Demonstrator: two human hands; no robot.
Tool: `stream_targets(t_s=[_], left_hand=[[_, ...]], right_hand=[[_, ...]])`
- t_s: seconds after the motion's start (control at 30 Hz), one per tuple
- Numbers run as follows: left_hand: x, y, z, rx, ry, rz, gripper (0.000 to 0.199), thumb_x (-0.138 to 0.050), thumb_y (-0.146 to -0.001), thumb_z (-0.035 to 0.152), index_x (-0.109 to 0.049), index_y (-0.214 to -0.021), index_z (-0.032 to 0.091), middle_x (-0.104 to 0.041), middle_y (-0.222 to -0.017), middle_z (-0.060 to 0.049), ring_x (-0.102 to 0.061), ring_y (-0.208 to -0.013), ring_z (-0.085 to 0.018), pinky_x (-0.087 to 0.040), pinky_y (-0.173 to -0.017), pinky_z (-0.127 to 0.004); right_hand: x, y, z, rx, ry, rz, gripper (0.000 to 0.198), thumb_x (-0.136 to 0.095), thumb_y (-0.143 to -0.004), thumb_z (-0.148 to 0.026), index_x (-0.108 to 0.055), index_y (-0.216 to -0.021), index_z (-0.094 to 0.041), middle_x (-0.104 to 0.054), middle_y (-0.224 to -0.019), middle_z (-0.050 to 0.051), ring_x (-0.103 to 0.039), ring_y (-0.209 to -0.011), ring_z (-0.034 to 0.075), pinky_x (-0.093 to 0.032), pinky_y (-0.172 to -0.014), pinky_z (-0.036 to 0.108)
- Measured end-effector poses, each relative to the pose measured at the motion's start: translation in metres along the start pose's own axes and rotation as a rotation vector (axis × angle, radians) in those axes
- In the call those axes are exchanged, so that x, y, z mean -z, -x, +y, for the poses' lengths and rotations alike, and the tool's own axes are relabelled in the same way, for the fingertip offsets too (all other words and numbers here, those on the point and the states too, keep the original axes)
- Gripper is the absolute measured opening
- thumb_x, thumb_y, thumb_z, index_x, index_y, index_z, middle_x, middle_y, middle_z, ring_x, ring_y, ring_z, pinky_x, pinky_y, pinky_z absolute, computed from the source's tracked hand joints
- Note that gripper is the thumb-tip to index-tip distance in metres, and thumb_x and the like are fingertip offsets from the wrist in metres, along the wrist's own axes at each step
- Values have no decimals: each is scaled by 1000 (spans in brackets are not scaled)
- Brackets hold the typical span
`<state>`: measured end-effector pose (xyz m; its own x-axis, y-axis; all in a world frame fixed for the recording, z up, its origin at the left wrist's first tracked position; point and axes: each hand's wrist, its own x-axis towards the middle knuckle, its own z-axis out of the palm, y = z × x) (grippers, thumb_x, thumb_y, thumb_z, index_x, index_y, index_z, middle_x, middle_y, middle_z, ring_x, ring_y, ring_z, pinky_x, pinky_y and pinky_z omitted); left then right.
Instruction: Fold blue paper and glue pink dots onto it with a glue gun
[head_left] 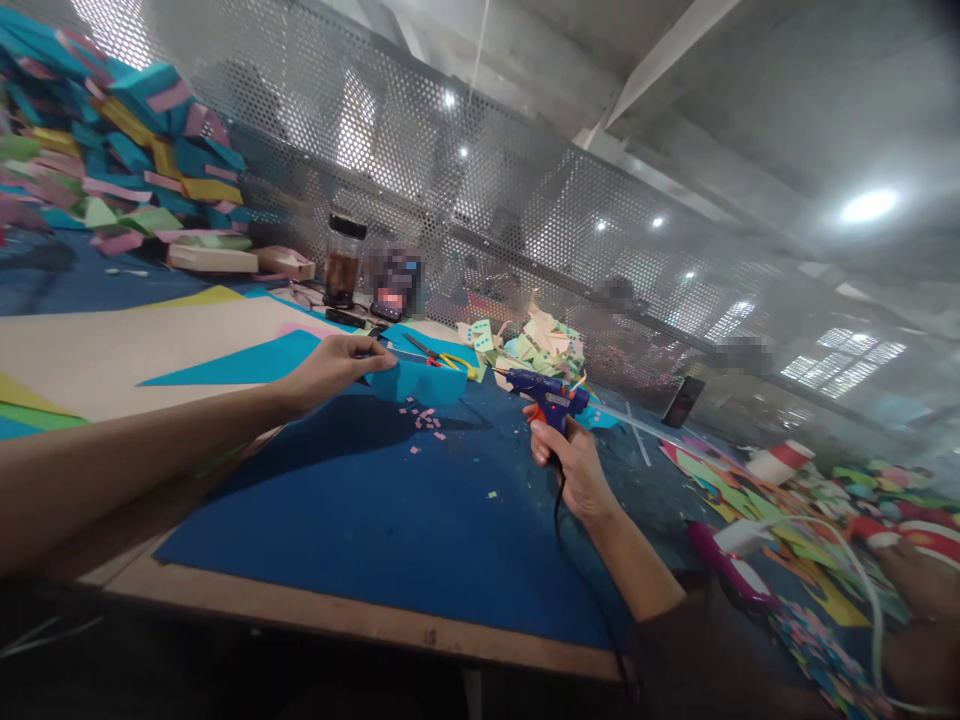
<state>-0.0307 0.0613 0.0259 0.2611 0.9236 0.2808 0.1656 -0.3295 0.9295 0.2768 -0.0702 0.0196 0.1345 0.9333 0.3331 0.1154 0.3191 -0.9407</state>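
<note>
My left hand (pixel 335 368) pinches the left end of a bent blue paper piece (pixel 420 383) just above the table. In my right hand (pixel 564 448) is a dark blue glue gun (pixel 551 393) with an orange trigger. A clear glue stick (pixel 637 422) sticks out of its back, and its nozzle points left towards the blue paper, apart from it. Behind the paper lie scissors (pixel 450 362) with yellow handles. Small pink paper bits (pixel 426 420) are scattered on the blue table mat (pixel 360 520) below.
Folded coloured paper pieces (pixel 142 150) are piled at the left, near large paper sheets (pixel 187 335). A jar (pixel 343 262) stands at the back before a perforated metal screen (pixel 420 130). Cut paper scraps (pixel 540 345) lie behind the glue gun. At right are a magenta device (pixel 727 565) and another person's hand (pixel 919 580).
</note>
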Motion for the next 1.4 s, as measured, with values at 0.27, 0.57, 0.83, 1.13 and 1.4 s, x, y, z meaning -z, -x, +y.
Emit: stream_targets(t_s=[0.27, 0.57, 0.83, 1.13, 1.4], left_hand=[[-1, 0, -3, -6, 8, -39, 31, -75, -70, 49, -72, -76, 19, -68, -76, -2, -58, -72, -16, -44, -67, -28], [-12, 7, 1, 27, -15, -175, 33, -76, -69, 52, -75, -77, 20, -72, -80, -5, -62, -74, -19, -45, -66, -30], [-8, 8, -5, -13, -27, -192, 28, -73, -75, 49, -76, -79, 21, -73, -82, -5, -64, -78, -20, -48, -72, -33], [-9, 8, -4, -14, -11, -198, 29, -73, -74, 49, -75, -78, 21, -72, -82, -5, -63, -75, -20, -46, -70, -32], [-10, 10, 1, 27, -12, -236, 33, -75, -71, 51, -73, -76, 18, -70, -76, -3, -61, -73, -18, -45, -72, -31]], right_hand=[[-5, 3, -3, 5, 32, -16, 24, -71, -85, -38, -70, -100, -19, -45, -58, -6, -40, -53, 11, -33, -52, 26], [-20, 8, -9, -56, -78, -63, 24, -69, -86, -37, -67, -102, -20, -43, -56, -7, -40, -52, 11, -33, -52, 25], [-45, 9, -14, -100, -167, -94, 23, -70, -84, -35, -64, -99, -19, -42, -56, -7, -40, -50, 9, -34, -49, 23], [-51, 13, -13, -18, 128, -39, 24, -68, -85, -40, -66, -96, -19, -47, -53, -7, -45, -47, 10, -37, -50, 26], [-48, 17, -14, -3, 205, -72, 25, -67, -86, -40, -65, -96, -18, -49, -55, -7, -47, -47, 10, -39, -50, 25]])
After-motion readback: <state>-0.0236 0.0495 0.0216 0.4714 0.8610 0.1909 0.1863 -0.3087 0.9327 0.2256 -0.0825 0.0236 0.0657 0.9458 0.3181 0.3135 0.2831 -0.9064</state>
